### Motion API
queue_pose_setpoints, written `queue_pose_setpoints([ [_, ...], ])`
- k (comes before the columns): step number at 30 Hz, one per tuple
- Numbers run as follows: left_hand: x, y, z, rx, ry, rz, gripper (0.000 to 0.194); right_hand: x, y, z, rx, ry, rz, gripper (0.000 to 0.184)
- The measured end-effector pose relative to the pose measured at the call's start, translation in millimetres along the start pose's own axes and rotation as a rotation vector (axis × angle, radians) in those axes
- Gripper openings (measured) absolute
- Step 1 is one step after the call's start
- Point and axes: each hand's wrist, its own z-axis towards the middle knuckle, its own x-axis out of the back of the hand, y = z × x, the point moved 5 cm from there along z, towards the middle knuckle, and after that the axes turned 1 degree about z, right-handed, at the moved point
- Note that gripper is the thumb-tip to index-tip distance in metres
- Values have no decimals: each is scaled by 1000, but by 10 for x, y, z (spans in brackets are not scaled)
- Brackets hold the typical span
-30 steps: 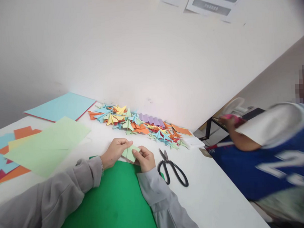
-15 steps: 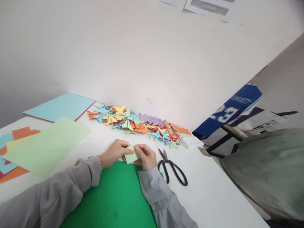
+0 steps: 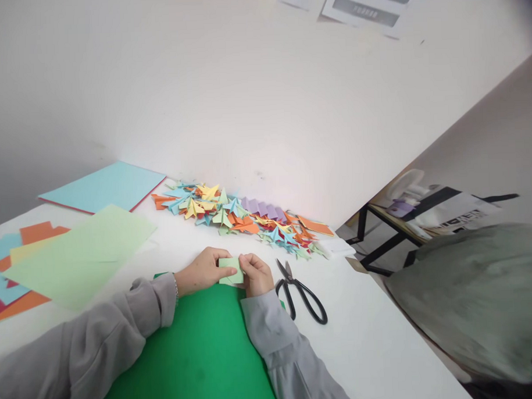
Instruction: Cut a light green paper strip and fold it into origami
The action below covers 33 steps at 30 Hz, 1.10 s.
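Note:
Between my two hands is a small light green piece of paper [image 3: 232, 271], roughly square, with a crease or fold line across it. My left hand [image 3: 204, 271] pinches its left edge, the thumb lying over the front. At its right edge my right hand [image 3: 256, 275] grips it between thumb and fingers. Both hands are just above the far end of a green mat [image 3: 201, 347]. Black-handled scissors [image 3: 299, 291] lie on the table to the right of my right hand, blades pointing away from me.
Many small folded paper planes [image 3: 223, 210] in several colours lie along the wall, with a purple pleated paper strip [image 3: 263, 209] among them. Large light green sheets [image 3: 84, 252] and coloured scraps [image 3: 11, 281] are at left. Blue sheets [image 3: 104, 186] lie behind them.
The small green paper has turned so it sits flatter and squarer between my hands, and my left thumb now lies across it. At right, a blue jersey marked 23 has gone from view.

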Motion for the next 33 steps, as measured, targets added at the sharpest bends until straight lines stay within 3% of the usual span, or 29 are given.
queue_pose_setpoints([
  [4,-9,-16,1,13,1,-26,19,-11,4,5,-10,0,53,38],
  [10,-17,-94,19,50,-18,-99,27,-20,-45,29,94,5,140,39],
  [18,14,-39,1,20,29,15,17,-7,-64,-24,136,83,-112,36],
  [28,106,-166,68,14,275,-435,31,-4,-78,-3,205,42,-102,34],
  [33,103,-220,74,29,250,-596,22,-93,-55,-59,196,-82,-231,37],
])
